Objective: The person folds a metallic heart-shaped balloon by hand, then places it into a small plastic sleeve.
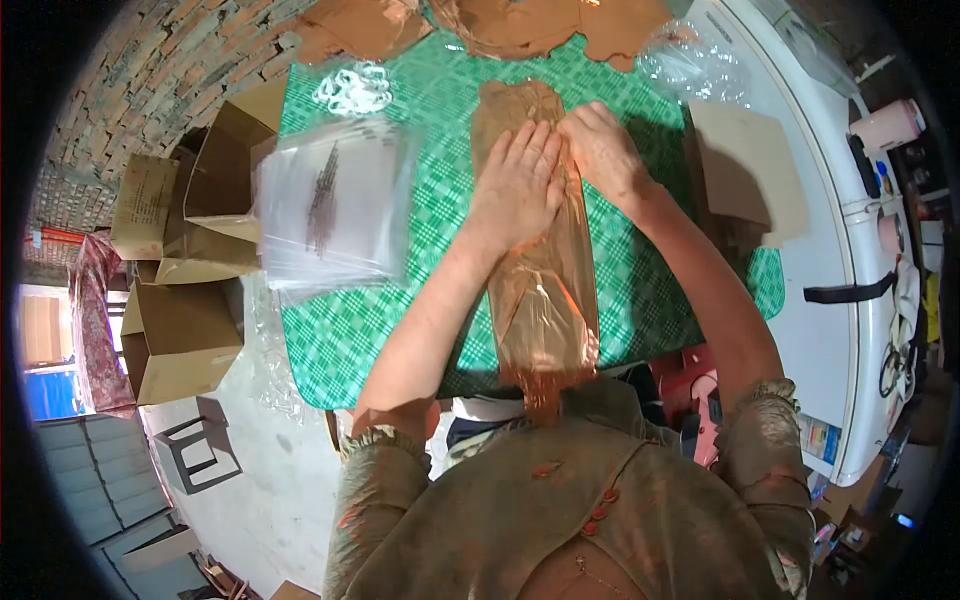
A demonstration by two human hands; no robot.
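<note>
A shiny copper-coloured foil balloon lies flat and folded into a long strip on the green checked tablecloth. Its near end hangs over the table edge toward my body. My left hand rests palm down on the upper part of the strip, fingers stretched out and close together. Just to its right, my right hand has its fingers curled in a pinch at the strip's right edge. The fingertips of that hand are partly hidden.
Left of the strip lies a stack of clear plastic bags, with white rings behind it. More copper foil pieces line the far edge. Clear plastic and a cardboard piece are at right. Open cartons stand left.
</note>
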